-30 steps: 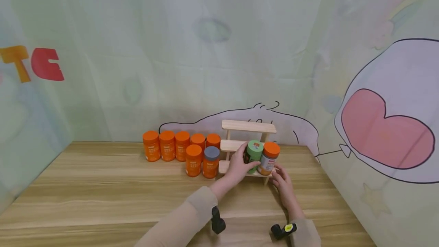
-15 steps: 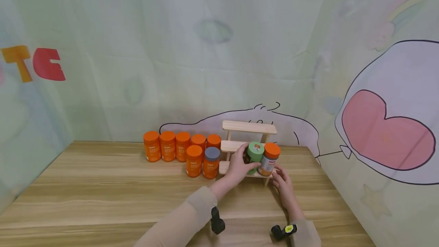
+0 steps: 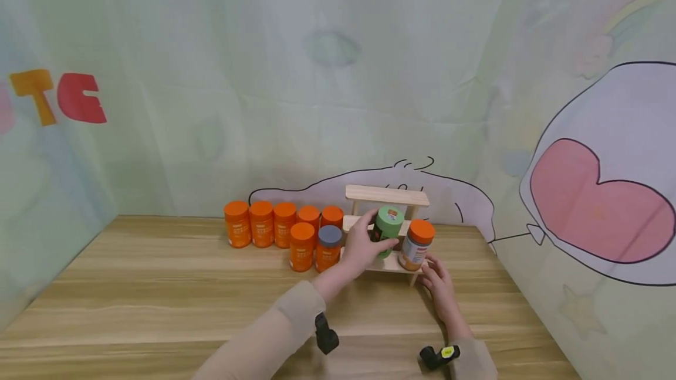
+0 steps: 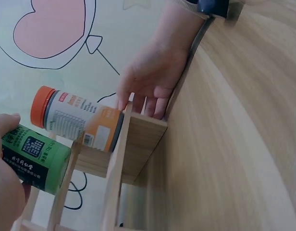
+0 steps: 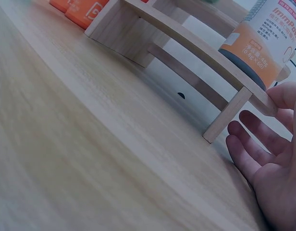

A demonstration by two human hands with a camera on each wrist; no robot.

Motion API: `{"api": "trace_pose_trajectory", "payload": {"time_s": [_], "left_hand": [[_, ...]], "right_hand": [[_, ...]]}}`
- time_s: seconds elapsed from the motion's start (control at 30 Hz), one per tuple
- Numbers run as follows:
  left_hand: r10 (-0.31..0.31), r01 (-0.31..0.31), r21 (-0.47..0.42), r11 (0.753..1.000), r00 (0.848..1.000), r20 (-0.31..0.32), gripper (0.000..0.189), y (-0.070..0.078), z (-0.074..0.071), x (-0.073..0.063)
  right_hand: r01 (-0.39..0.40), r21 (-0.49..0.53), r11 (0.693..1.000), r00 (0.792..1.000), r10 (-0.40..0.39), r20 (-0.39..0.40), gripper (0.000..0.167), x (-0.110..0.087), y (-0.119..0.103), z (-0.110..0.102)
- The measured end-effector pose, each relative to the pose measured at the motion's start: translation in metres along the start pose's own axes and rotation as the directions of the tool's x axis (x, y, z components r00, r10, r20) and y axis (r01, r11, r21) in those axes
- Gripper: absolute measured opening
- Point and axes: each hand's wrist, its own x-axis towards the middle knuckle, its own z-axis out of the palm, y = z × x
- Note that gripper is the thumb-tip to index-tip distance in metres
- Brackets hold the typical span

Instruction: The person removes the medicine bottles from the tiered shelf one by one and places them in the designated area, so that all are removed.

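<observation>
In the head view my left hand (image 3: 361, 246) grips a green jar (image 3: 388, 224), thumb and fingers round its body. The jar, also large in the left wrist view (image 4: 35, 159), is held raised and tilted above the lowest shelf of a small three-step wooden rack (image 3: 388, 194). An orange-lidded jar (image 3: 417, 245) with a white and orange label stands upright at that shelf's right end. Beside it, my right hand (image 3: 439, 288) pinches the shelf's end between thumb and index finger; its other fingers (image 5: 256, 139) hang loosely curled below.
Several orange jars (image 3: 262, 224) stand in a back row left of the rack. In front of them are another orange jar (image 3: 301, 247) and one with a grey-blue lid (image 3: 329, 248). A printed curtain (image 3: 296, 104) closes off the wooden table's (image 3: 158, 298) back and right.
The green jar has risen with my left hand, up and slightly left, leaving a gap to the orange-lidded jar. My right hand stays at the rack's end. The view has shifted slightly.
</observation>
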Motion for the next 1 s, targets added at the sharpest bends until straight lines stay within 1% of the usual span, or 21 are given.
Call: {"api": "trace_pose_trajectory", "payload": {"time_s": [0.1, 0.23, 0.33, 0.47, 0.6, 0.77, 0.83, 0.93, 1.0], "left_hand": [[0.054, -0.052, 0.038, 0.998, 0.998, -0.033, 0.068, 0.003, -0.009, 0.002], [0.127, -0.12, 0.078, 0.99, 0.988, -0.092, 0.067, 0.005, -0.022, 0.003], [0.149, -0.136, 0.094, 0.986, 0.977, -0.151, 0.066, 0.006, -0.032, 0.003], [0.147, -0.129, 0.094, 0.987, 0.964, -0.222, 0.067, 0.006, -0.047, 0.003], [0.154, -0.135, 0.086, 0.987, 0.952, -0.265, 0.067, 0.005, -0.06, 0.003], [0.18, -0.151, 0.113, 0.982, 0.926, -0.331, 0.067, 0.002, -0.082, 0.002], [0.169, -0.137, 0.113, 0.984, 0.919, -0.356, 0.068, 0.0, -0.091, 0.001], [0.136, -0.106, 0.097, 0.99, 0.905, -0.403, 0.068, -0.004, -0.105, -0.001], [0.113, -0.085, 0.082, 0.993, 0.887, -0.447, 0.068, -0.008, -0.114, -0.004]], "right_hand": [[-0.005, 0.013, 1.0, 1.0, 0.006, -0.004, 0.038, 0.0, -0.001, 0.0], [-0.021, 0.016, 1.0, 1.0, 0.021, -0.008, 0.037, 0.001, 0.0, 0.0], [-0.024, 0.014, 1.0, 1.0, 0.024, -0.001, 0.037, 0.002, 0.0, 0.0], [-0.016, 0.024, 1.0, 1.0, 0.016, 0.002, 0.036, 0.002, 0.002, 0.0], [-0.014, 0.023, 1.0, 1.0, 0.014, -0.001, 0.034, 0.001, 0.002, -0.001], [-0.026, 0.01, 1.0, 1.0, 0.026, -0.001, 0.037, 0.0, 0.002, -0.001], [-0.031, 0.001, 1.0, 1.0, 0.031, -0.004, 0.039, 0.0, 0.002, -0.001], [-0.03, -0.005, 1.0, 0.999, 0.03, -0.011, 0.042, 0.001, 0.001, -0.001], [-0.025, -0.012, 1.0, 1.0, 0.025, -0.01, 0.043, 0.002, 0.001, 0.0]]}}
